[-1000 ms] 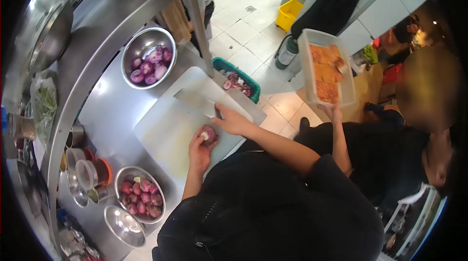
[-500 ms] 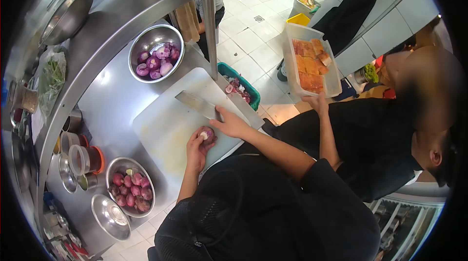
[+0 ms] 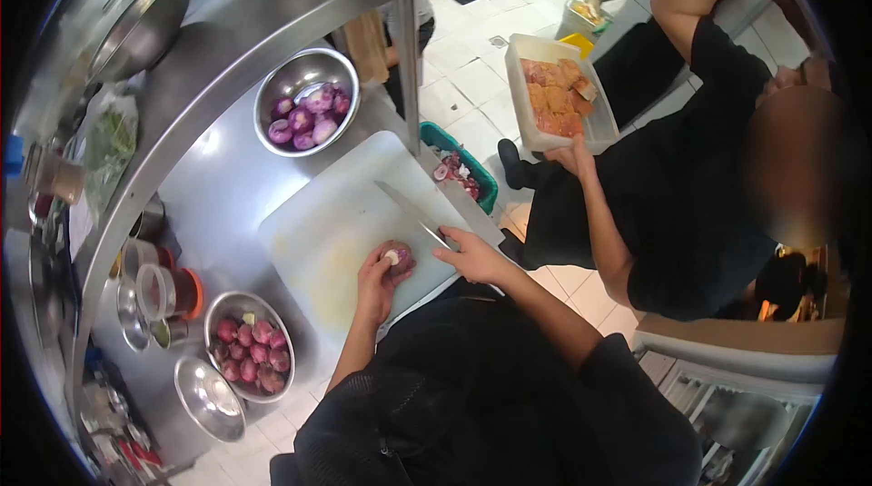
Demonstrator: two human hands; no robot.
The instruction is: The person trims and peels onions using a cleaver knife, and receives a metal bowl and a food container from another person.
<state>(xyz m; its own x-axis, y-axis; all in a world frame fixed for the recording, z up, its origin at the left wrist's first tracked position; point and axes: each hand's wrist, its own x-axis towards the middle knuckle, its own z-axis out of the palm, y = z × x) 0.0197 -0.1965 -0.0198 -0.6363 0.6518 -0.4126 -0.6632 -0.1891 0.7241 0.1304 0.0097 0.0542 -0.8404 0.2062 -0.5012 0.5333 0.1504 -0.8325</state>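
Note:
My left hand [image 3: 375,277] is wrapped round a red onion [image 3: 397,256] with a pale cut end, over the lower part of the white cutting board [image 3: 318,223]. My right hand [image 3: 470,254] grips a knife [image 3: 409,207] at its handle, with the blade pointing up and left above the board. The blade and the onion are apart. Several peeled purple onions lie in a steel bowl [image 3: 272,84] beyond the board. Unpeeled red onions [image 3: 250,354] fill another steel bowl near the left front.
An empty steel bowl [image 3: 207,395] and plastic tubs [image 3: 154,292] stand at the left. A green bin [image 3: 486,179] with peelings is beside the counter. At the right, a co-worker [image 3: 672,213] holds a plastic container [image 3: 599,129] of orange pieces. A steel shelf [image 3: 245,36] overhangs the counter.
The knife has turned in my right hand, its blade now looking narrower. My left hand still holds the onion. The co-worker has turned and raised an arm, and the container has shifted left.

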